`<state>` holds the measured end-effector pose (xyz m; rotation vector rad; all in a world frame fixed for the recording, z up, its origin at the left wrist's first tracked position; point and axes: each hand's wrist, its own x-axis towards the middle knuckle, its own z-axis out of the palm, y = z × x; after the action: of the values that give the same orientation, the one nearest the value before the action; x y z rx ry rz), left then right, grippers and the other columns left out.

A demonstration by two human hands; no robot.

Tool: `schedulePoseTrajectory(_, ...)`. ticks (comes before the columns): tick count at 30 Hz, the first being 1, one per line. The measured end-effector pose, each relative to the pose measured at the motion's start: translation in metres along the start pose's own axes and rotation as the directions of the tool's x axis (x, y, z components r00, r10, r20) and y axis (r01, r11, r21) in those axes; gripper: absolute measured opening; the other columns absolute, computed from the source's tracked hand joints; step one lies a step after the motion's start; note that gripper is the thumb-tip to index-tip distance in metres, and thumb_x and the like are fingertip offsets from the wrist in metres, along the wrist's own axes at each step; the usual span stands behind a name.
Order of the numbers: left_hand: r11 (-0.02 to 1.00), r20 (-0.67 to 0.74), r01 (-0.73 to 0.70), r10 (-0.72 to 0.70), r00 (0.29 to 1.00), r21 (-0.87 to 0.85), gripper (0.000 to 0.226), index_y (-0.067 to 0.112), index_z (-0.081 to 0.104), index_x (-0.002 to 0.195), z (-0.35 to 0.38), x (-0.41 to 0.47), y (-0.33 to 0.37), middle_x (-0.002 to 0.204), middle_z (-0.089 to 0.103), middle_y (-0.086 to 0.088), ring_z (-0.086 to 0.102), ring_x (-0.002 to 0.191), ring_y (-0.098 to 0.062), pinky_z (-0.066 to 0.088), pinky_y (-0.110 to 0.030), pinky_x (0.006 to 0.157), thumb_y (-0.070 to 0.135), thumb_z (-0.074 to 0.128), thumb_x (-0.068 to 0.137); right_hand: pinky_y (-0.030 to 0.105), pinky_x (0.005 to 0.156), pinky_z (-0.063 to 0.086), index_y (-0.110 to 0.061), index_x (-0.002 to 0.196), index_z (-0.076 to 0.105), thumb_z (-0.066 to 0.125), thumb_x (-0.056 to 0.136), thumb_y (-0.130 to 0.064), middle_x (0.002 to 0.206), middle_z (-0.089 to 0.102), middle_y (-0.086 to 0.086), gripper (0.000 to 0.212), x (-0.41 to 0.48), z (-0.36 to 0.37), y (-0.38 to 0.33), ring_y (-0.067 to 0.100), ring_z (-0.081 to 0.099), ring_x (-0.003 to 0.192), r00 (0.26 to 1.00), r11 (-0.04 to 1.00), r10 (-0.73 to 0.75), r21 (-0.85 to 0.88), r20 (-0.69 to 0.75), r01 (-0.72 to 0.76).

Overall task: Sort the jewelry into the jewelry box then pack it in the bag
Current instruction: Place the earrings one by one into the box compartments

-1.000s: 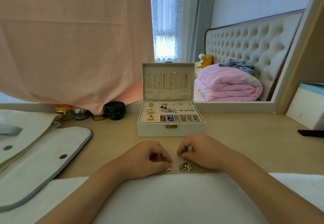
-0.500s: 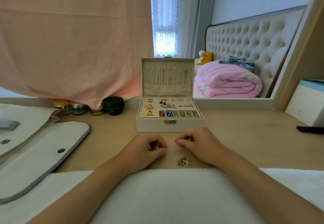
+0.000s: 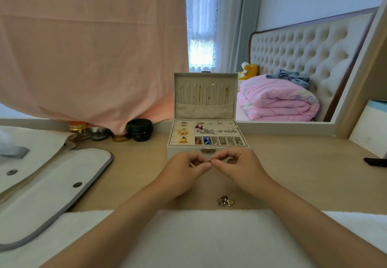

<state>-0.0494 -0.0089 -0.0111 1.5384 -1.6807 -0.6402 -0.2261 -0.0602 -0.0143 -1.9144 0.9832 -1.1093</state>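
Observation:
An open cream jewelry box (image 3: 188,150) stands at the middle of the desk, its lid upright and its tray filled with rings, brooches and earrings. Just in front of its clasp, my left hand (image 3: 184,173) and my right hand (image 3: 240,169) meet fingertip to fingertip and pinch a tiny gold earring (image 3: 210,160) between them. A small heap of gold earrings (image 3: 225,201) lies on the desk below my right hand. The cream bag (image 3: 52,175) with grey trim and snap buttons lies flat at the left.
Jars and a black pot (image 3: 139,129) stand at the back left under a pink cloth. A white box (image 3: 370,129) and a dark phone (image 3: 376,161) sit at the far right. A white towel (image 3: 199,238) covers the desk's near edge.
Both hands rose from the heap and moved toward the box. An earring that lay by the left fingers is now held between both hands.

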Motion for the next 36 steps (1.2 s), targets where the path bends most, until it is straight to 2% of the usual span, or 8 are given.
schedulePoseTrajectory(5,0.997,-0.051,-0.025,0.021,0.998,-0.075,0.006,0.029,0.074,0.092,-0.003,0.022,0.009,0.083,0.069,0.011,0.056,0.071,0.000,0.048,-0.022,0.072,0.031,0.068,0.093,0.017,0.071,0.052,-0.024,0.078,0.079,0.081,0.081,-0.009,0.079,0.076,-0.006,0.015,0.017,-0.004,-0.007,0.005,0.066,0.073,0.998,0.997,0.009,0.071,-0.067,-0.004)
schedulePoseTrajectory(9,0.992,-0.124,-0.050,0.035,0.992,-0.118,0.008,0.028,0.072,0.084,-0.004,0.044,0.013,0.069,0.065,0.018,0.055,0.060,0.007,0.042,-0.013,0.062,0.027,0.070,0.092,0.011,0.060,0.046,-0.022,0.076,0.079,0.080,0.081,-0.005,0.068,0.073,-0.008,0.018,0.036,-0.010,-0.014,-0.002,0.062,0.062,0.993,0.989,0.057,0.140,-0.099,-0.042)
schedulePoseTrajectory(13,0.990,-0.169,-0.086,0.104,0.980,0.108,0.009,0.032,0.072,0.085,-0.009,0.071,0.022,0.076,0.067,0.017,0.058,0.065,0.004,0.049,-0.021,0.063,0.035,0.066,0.091,0.010,0.049,0.040,-0.013,0.081,0.080,0.081,0.081,-0.010,0.061,0.070,-0.009,0.004,0.059,-0.018,-0.020,-0.003,0.055,0.048,0.991,0.982,0.109,0.165,-0.077,-0.095)
schedulePoseTrajectory(16,0.984,-0.180,-0.107,0.132,0.975,0.143,0.009,0.034,0.071,0.089,-0.014,0.091,0.027,0.079,0.068,0.016,0.061,0.068,-0.001,0.053,-0.029,0.065,0.038,0.064,0.093,0.016,0.047,0.041,-0.018,0.081,0.081,0.085,0.077,-0.018,0.068,0.074,-0.001,0.006,0.080,-0.027,-0.022,-0.001,0.051,0.044,0.983,0.978,0.155,0.158,-0.098,-0.138)
schedulePoseTrajectory(19,0.973,-0.185,-0.154,0.186,0.965,0.173,0.009,0.034,0.071,0.094,-0.017,0.111,0.028,0.084,0.066,0.017,0.057,0.069,0.002,0.046,-0.023,0.063,0.038,0.063,0.095,0.019,0.044,0.040,-0.021,0.079,0.081,0.086,0.076,-0.026,0.076,0.075,0.011,0.008,0.102,-0.034,-0.020,0.007,0.045,0.043,0.975,0.973,0.197,0.145,-0.099,-0.182)
schedulePoseTrajectory(25,0.917,-0.248,-0.222,0.312,0.917,0.332,0.009,0.035,0.069,0.095,-0.017,0.147,0.021,0.085,0.060,0.020,0.050,0.070,0.006,0.034,-0.016,0.060,0.037,0.060,0.097,0.021,0.043,0.035,-0.020,0.089,0.081,0.082,0.080,-0.030,0.084,0.078,0.000,0.014,0.142,-0.038,-0.013,0.010,0.043,0.047,0.960,0.947,0.278,0.180,-0.037,-0.268)
schedulePoseTrajectory(30,0.957,-0.239,-0.218,0.260,0.936,0.190,0.008,0.032,0.070,0.099,-0.017,0.163,0.007,0.089,0.065,0.017,0.058,0.072,0.001,0.052,-0.024,0.069,0.035,0.064,0.095,0.020,0.041,0.034,-0.016,0.094,0.080,0.081,0.082,-0.018,0.089,0.078,0.005,0.012,0.160,-0.034,0.004,0.009,0.045,0.048,0.943,0.929,0.333,0.179,-0.021,-0.324)
schedulePoseTrajectory(36,0.985,-0.275,-0.159,0.170,0.946,0.061,0.005,0.030,0.068,0.098,-0.029,0.170,-0.006,0.087,0.065,0.015,0.059,0.074,0.004,0.045,-0.012,0.067,0.029,0.069,0.092,0.016,0.046,0.040,-0.024,0.082,0.079,0.083,0.079,-0.019,0.061,0.071,-0.010,0.008,0.169,-0.024,0.022,0.001,0.050,0.042,0.973,0.974,0.196,-0.088,-0.122,-0.208)
